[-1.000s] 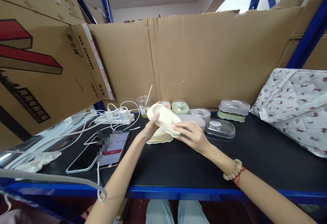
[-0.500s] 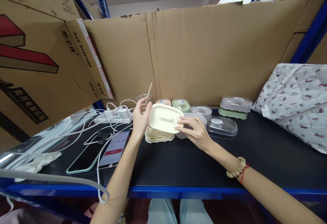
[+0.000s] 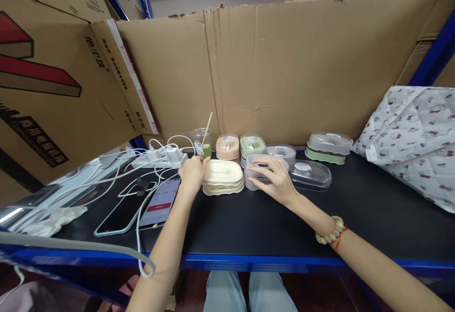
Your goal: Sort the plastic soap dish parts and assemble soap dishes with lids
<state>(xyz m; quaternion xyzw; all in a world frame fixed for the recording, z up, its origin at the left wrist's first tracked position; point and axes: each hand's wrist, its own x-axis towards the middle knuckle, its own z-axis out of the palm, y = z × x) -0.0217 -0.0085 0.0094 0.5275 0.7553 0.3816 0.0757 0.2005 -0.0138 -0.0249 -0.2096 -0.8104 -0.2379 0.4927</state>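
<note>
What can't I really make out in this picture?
In the head view:
Lavender container: partly hidden behind the right hand.
Whether the left hand touches the cream trays: its own fingers hide this.
Patterned bag: cut off by the right edge.
Dark phone: partly covered by a pixelated patch.
Label: print too small to read.

Bare arms (image 3: pixel 377 264) on my feed, one wrist adorned

From my remote seat I see the left hand (image 3: pixel 193 174) and right hand (image 3: pixel 275 181) bare; the right wrist wears a bracelet (image 3: pixel 333 234) of rounded beige beads, with a thin red cord (image 3: pixel 340 237) close beside it on the elbow side. Below, pale blue trousers (image 3: pixel 224 293) cover both legs.
</note>
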